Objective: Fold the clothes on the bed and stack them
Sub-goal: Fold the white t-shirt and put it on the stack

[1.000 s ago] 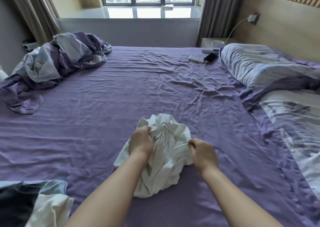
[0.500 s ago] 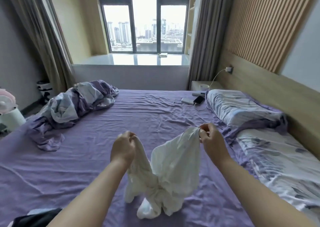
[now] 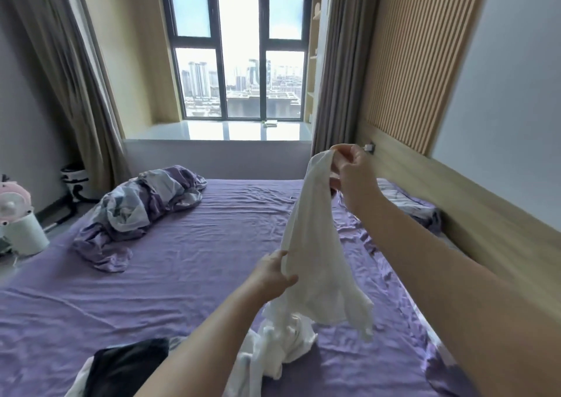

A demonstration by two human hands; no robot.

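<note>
We've got the white garment [image 3: 315, 251] lifted over the near-right part of the bed [image 3: 188, 263]: our right hand [image 3: 353, 178] pinches its top edge up high, our left hand [image 3: 271, 275] grips the cloth lower down on its left side, & the bottom end trails bunched on the purple sheet. A crumpled purple-grey duvet [image 3: 136, 205] sits twd the far-left corner, dark clothing [image 3: 124, 366] at the near edge, pillow [image 3: 406, 205] by the headboard
</note>
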